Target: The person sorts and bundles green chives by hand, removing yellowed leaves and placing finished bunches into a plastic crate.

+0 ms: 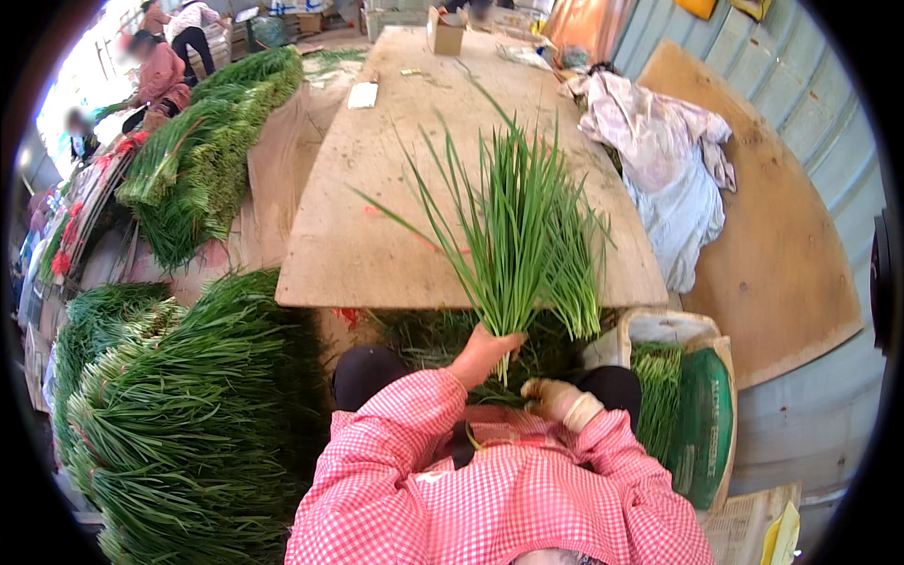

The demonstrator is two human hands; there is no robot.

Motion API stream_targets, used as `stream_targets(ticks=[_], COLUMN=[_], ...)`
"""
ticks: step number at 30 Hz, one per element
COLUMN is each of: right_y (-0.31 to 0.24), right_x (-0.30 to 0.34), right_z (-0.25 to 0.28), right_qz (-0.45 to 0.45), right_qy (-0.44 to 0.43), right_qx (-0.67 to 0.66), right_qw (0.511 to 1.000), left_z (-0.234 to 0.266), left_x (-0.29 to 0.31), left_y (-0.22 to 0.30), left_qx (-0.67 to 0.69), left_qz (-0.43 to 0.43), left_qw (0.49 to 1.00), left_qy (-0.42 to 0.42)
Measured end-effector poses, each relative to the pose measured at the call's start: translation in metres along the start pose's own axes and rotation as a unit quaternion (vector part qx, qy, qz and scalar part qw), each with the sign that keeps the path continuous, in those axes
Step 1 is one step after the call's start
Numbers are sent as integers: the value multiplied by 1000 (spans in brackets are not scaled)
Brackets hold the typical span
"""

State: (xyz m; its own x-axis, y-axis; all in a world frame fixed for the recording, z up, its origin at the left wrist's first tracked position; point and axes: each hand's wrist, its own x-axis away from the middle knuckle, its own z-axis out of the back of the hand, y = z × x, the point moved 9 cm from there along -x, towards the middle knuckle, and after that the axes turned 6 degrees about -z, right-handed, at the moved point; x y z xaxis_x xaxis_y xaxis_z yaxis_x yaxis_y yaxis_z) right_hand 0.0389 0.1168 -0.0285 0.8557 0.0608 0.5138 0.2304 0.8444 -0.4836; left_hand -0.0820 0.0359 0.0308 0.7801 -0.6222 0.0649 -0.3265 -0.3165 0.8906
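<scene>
My left hand [486, 352] is wrapped round the pale stem ends of a bunch of garlic chives [513, 231]. The green leaves fan out away from me over the near end of the wooden table. A second, smaller bunch of chives [576, 259] lies beside it on the right, its pale ends jutting past the table edge. Close to my lap, below and right of the held stems, is my right hand [557, 399], in a beige glove with a white band at the wrist. Its fingers are curled, and what they hold, if anything, cannot be made out.
Large piles of chives [188, 414] stand at my left, with another long heap [212, 141] farther off. A lined box of chives [656, 391] is at my right. The table [377, 188] carries a small carton [444, 33]. Crumpled cloths [659, 160] hang beside it. Other people work far left.
</scene>
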Motion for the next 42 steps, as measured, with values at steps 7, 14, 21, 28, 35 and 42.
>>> stream_targets(ticks=[7,14,21,28,35,42], right_y=[-36,-65,-22,-15,-42,1], right_x=[-12,-16,-24,-25,-10,45], right_z=[76,133,133,126,152,265], right_qz=[48,164,45,103,132,291], right_qy=[48,211,240,198,125,291], right_qx=[-412,-475,-603,-703,-723,-655], right_qw=[909,839,760,675,666,633], left_z=[-1,-10,-18,-26,-22,-23], left_x=[-5,0,8,9,7,7], left_y=[-22,-16,-26,-23,-29,-31], left_qx=[45,2,119,187,98,25], left_qz=[21,30,122,129,104,89], left_qw=[998,998,983,970,982,988], left_qy=[-32,-51,-72,-91,-125,-126])
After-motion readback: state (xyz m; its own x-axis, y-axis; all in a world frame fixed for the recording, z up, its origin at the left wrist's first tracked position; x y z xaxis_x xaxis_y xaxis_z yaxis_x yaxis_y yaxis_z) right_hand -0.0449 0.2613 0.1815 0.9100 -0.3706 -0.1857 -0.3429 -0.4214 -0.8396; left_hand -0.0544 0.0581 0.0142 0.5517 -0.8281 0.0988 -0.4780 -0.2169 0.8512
